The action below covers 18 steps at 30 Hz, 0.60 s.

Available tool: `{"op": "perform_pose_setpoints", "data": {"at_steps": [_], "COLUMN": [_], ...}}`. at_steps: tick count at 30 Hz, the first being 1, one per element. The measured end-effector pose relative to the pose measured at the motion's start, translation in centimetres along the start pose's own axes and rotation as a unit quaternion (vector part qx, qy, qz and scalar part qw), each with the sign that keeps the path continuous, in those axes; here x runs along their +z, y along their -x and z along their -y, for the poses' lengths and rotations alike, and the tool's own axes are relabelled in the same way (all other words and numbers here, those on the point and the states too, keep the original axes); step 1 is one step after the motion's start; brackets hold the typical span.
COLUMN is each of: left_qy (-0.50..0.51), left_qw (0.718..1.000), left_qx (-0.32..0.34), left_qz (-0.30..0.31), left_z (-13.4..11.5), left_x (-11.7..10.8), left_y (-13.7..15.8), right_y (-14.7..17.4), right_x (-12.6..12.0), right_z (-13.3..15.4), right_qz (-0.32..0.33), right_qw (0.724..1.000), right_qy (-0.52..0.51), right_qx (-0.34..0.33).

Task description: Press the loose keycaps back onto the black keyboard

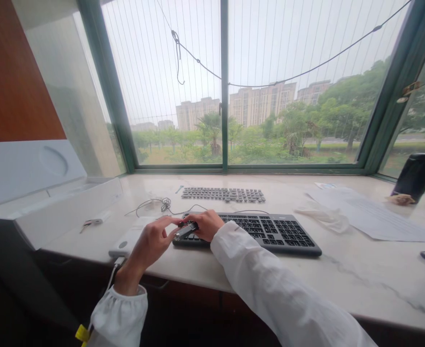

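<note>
A black keyboard [283,233] lies on the desk; its key positions show dark frames with pale marks. Over its left end, my right hand [208,225] is closed on a small dark grey, bar-shaped tool [186,232] with a shiny end pointing left. My left hand [154,243] comes in from the left, thumb and index finger pinched at the tool's shiny end. The fingertips hide the keys under them, and the tool's exact kind is unclear. Behind the keyboard, loose grey keycaps [223,194] are laid out in rows.
A white device [123,246] with a plugged cable sits by my left forearm. Thin cable [165,205] coils behind it, near a small key-like item [92,222]. Crumpled clear plastic [323,218], paper sheets [375,214] and a dark cup-like container [417,177] are at right. An open white box [71,207] stands left.
</note>
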<state>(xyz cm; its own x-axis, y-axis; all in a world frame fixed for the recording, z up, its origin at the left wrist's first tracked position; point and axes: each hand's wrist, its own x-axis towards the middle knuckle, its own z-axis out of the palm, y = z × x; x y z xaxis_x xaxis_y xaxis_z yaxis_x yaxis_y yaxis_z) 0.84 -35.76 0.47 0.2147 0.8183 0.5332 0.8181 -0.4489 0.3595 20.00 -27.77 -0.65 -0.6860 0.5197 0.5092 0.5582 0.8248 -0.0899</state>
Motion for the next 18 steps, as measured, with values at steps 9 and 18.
{"op": "perform_pose_setpoints", "data": {"at_steps": [9, 18], "left_qy": [-0.165, -0.311], "left_qw": [0.986, 0.935], "left_qx": [-0.006, -0.061], "left_qz": [-0.004, 0.160], "left_z": [4.3, 9.7], "left_x": [-0.8, 2.6], "left_y": [-6.9, -16.2], "right_y": [0.0, 0.0], "right_x": [-1.2, -0.6], "right_z": [-1.3, -1.4], "right_qz": [0.024, 0.064], "right_qw": [0.993, 0.987], "right_qy": [0.092, 0.127], "right_qx": [0.065, 0.076]}}
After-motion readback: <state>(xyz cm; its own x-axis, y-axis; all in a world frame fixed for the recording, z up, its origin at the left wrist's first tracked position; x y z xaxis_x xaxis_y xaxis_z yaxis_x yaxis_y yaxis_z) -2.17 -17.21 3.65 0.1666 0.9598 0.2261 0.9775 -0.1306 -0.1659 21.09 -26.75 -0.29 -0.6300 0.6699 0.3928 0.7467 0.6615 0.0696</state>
